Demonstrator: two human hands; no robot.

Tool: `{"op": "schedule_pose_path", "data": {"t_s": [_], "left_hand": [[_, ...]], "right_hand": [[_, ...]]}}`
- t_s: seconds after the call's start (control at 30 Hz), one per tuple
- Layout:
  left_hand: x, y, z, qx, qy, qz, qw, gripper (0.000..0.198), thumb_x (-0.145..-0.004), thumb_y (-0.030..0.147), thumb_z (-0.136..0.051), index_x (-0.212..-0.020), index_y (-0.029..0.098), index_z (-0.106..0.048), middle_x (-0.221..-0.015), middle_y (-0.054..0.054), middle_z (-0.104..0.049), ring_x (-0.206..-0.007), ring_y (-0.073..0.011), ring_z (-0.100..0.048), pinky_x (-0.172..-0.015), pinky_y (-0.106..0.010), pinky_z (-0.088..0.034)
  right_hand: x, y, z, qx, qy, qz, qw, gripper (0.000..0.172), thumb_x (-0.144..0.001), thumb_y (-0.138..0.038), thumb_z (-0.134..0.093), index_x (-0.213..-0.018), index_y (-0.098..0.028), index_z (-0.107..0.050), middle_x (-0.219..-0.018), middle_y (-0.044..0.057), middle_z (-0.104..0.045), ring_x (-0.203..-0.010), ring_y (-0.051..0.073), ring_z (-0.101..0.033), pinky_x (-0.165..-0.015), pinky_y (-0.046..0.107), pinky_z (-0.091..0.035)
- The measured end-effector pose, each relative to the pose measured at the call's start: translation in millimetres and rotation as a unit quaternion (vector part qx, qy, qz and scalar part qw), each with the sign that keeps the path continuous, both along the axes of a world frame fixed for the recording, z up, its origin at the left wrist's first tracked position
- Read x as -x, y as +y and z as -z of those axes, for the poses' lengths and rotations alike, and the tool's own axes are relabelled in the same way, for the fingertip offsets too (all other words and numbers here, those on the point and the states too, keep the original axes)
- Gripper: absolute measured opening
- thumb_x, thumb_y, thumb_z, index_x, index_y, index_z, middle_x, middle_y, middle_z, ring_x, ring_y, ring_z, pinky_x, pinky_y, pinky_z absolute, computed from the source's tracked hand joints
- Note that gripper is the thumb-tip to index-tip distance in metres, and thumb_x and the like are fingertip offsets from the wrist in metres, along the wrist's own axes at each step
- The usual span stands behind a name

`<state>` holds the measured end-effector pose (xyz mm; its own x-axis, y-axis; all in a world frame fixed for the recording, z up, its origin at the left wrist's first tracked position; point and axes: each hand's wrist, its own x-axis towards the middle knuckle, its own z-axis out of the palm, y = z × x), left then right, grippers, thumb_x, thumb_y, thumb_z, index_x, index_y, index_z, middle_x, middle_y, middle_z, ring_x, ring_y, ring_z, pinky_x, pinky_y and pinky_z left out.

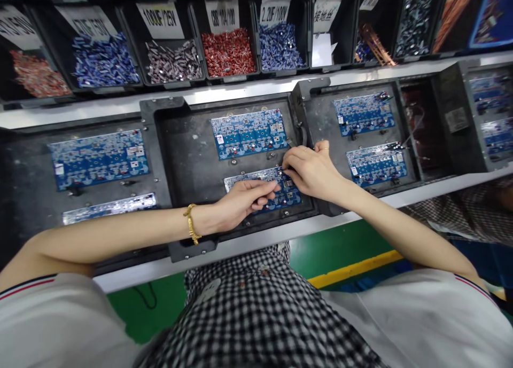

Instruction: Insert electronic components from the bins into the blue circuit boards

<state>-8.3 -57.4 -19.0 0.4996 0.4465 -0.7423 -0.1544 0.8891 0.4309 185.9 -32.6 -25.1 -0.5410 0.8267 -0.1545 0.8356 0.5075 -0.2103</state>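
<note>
Blue circuit board (280,189), the nearer of two in the middle black carrier tray (188,159), sits right under both hands, close to the tray's front edge. Left hand (244,200) lies flat-ish on the board's left half, fingers curled in w/ thumb and forefinger tips pressed together near the board's centre; can't tell if anything tiny is pinched between them. Gold bracelet (191,224) on that wrist. Right hand (310,167) comes in from the right, fingers bunched together and tips down on the board's upper edge, pinching at a small component there; the part itself is too small to make out. The two hands are just beside each other, fingertips nearly touching.

Behind, in the same tray, a 2nd blue board (248,133) lies clear of the hands. More boards in the trays to the left (98,158) and right (364,113). Along the back shelf, black bins w/ labels: red parts (227,52), blue parts (279,46), grey parts (173,61). Person wears a black-and-white checked apron (256,314); green floor (340,245) below the bench edge.
</note>
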Motion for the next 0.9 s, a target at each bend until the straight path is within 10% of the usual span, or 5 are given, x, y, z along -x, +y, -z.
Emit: {"op": "schedule_pose_path", "data": {"t_s": [0.9], "left_hand": [[-5.5, 21.0, 5.4, 0.014, 0.04, -0.013, 0.999, 0.034, -0.09, 0.035, -0.055, -0.076, 0.006, -0.062, -0.062, 0.0, -0.046, -0.047, -0.0016, -0.034, -0.043, -0.014, -0.023]], "right_hand": [[-2.2, 0.5, 1.3, 0.021, 0.083, 0.017, 0.996, 0.015, -0.09, -0.024, -0.049, -0.085, -0.016, -0.061, -0.092, 0.004, -0.069, -0.083, 0.02, -0.058, -0.076, 0.035, -0.019]]}}
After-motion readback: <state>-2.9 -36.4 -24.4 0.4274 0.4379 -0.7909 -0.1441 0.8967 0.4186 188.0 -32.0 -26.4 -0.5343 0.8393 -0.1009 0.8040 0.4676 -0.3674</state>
